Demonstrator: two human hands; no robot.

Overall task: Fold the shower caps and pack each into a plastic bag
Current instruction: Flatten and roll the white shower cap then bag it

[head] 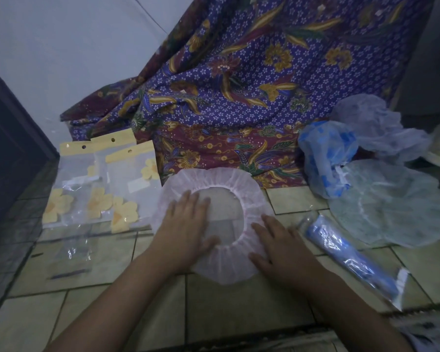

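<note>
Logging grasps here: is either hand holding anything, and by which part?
Nothing is gripped: left hand and right hand press flat on the pink shower cap.

The pink shower cap [214,179] at centre is pale, its middle see-through. 3 clear plastic bags [127,179] on the left carry pale yellow header strips and printed yellow flowers. The draped batik cloth [239,72] is purple, dotted with small white flowers, with gold leaves and a maroon band. At right lie a blue shower cap [325,153] with darker blue patches, a whitish shower cap [376,123] and a pale green shower cap [396,207]. The floor tiles [239,301] are cream with dark grout.
</note>
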